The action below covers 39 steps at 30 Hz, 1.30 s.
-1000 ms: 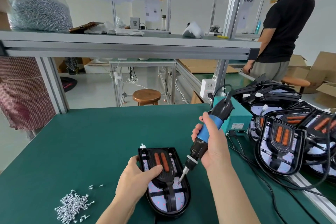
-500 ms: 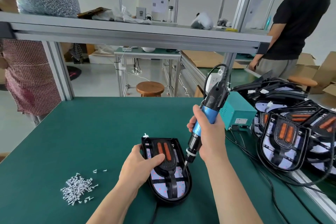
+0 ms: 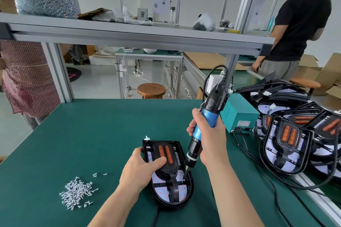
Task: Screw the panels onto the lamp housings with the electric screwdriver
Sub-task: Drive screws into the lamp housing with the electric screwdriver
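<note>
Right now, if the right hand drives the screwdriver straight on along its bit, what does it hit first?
The right hand aims the electric screwdriver down into the lamp housing. Its bit would first meet the white panel near the right rim. Whether it touches yet is unclear.

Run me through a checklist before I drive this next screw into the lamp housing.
1. Left hand holds the lamp housing flat on the table: ok.
2. Right hand grips the electric screwdriver: ok.
3. Bit points down onto the panel, right side: ok.
4. Screw seated under the bit: cannot tell.
5. Loose screws lie left of the housing: ok.
</note>
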Each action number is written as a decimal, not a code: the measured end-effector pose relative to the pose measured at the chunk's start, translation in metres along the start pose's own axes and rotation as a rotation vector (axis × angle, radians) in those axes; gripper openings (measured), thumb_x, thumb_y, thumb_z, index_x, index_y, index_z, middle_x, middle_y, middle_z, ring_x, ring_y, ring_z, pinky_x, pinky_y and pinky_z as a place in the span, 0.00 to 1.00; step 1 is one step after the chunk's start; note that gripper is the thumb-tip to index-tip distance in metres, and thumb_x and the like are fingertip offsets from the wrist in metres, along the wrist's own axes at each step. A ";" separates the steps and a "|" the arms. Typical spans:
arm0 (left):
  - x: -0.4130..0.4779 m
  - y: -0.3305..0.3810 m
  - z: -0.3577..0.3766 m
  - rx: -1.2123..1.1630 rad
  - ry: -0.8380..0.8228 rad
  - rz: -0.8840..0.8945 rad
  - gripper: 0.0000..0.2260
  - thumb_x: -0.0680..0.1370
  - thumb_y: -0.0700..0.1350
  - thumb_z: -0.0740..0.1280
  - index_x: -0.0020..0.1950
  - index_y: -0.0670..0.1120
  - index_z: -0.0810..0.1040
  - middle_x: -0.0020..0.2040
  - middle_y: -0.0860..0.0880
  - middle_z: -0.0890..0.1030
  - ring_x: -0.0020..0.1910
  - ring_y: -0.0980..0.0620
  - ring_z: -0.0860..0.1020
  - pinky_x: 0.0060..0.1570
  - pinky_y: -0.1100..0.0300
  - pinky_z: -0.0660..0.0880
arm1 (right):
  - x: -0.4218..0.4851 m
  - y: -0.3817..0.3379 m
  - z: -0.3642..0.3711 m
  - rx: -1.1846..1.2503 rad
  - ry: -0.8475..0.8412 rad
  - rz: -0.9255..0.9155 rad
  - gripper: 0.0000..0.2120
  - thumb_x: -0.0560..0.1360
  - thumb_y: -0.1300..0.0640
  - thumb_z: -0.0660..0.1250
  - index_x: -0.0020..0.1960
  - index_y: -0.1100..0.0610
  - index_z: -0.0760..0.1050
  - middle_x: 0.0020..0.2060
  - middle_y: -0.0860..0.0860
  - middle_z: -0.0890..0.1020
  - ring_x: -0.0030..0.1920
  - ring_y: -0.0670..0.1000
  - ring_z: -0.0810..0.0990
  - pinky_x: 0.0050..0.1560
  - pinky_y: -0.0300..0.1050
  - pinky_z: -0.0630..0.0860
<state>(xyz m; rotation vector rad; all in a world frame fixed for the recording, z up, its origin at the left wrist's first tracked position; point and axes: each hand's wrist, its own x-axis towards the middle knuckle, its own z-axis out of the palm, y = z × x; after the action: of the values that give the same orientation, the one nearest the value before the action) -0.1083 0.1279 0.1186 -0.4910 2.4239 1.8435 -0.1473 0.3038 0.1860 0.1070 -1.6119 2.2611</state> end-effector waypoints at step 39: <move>-0.012 0.009 0.005 -0.094 0.000 -0.010 0.35 0.59 0.58 0.74 0.65 0.54 0.72 0.52 0.55 0.84 0.52 0.52 0.82 0.58 0.48 0.77 | 0.004 0.018 -0.029 0.256 -0.093 0.114 0.09 0.69 0.61 0.71 0.49 0.59 0.75 0.30 0.54 0.71 0.30 0.52 0.71 0.33 0.42 0.73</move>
<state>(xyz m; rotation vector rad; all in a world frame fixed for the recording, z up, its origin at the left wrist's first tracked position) -0.1003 0.1368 0.1282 -0.5077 2.3387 1.9609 -0.1530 0.3266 0.1614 0.1933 -1.3958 2.5779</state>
